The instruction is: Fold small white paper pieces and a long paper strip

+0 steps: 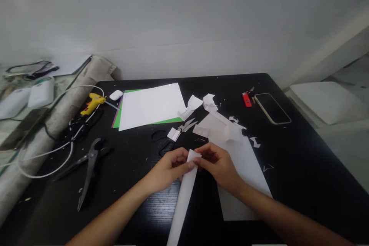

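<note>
Both hands pinch the far end of a long white paper strip [184,196], rolled or folded, that runs down toward me past the bottom of the view. My left hand [174,165] grips its left side with the thumb on top. On the opposite side, my right hand [219,163] presses thumb and fingers together at the strip's top corner; some fingertips are hidden behind the paper. Just beyond the hands lie scissors [188,124], their blades apart, with a small folded white paper piece [173,134] by the handles. Under my right forearm rests a white sheet [242,184].
Paper scraps [210,102] lie around the middle. A stack of white and coloured sheets [150,103] sits farther back. Left are pliers [92,157], a yellow glue gun [93,103] and a white cable [70,155]. Right are a red lighter [246,99] and a phone [272,108].
</note>
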A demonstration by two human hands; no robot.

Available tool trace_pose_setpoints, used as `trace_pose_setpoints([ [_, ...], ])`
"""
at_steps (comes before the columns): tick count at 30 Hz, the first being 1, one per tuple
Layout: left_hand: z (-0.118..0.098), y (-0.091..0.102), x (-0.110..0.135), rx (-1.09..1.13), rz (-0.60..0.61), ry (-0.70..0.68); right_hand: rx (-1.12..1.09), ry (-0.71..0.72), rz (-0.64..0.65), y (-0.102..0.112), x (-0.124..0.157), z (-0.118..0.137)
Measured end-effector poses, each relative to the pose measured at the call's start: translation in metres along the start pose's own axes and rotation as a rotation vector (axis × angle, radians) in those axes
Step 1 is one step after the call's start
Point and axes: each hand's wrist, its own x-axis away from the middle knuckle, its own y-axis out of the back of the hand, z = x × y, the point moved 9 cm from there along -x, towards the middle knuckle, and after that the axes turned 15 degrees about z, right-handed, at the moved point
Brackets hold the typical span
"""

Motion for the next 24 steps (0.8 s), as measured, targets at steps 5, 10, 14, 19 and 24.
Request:
trace_pose_setpoints([
  [5,-0.004,0.007,0.003,-0.100,-0.055,0.003,-0.047,-0.005,0.002,0.002,-0.003,0.001],
  [10,-0.003,0.011,0.004,-0.101,-0.071,0.013,-0.036,-0.001,0.020,0.000,-0.001,0.003],
  [14,-0.003,0.011,0.004,-0.150,-0.079,0.014,0.007,0.012,0.004,0.001,0.001,0.003],
  [19,-0.002,0.009,0.003,-0.180,-0.080,0.030,0.011,0.022,0.030,-0.004,0.002,0.004],
  [24,0.003,0.009,0.003,-0.101,-0.062,0.042,-0.007,0.037,0.068,-0.007,0.002,0.007],
])
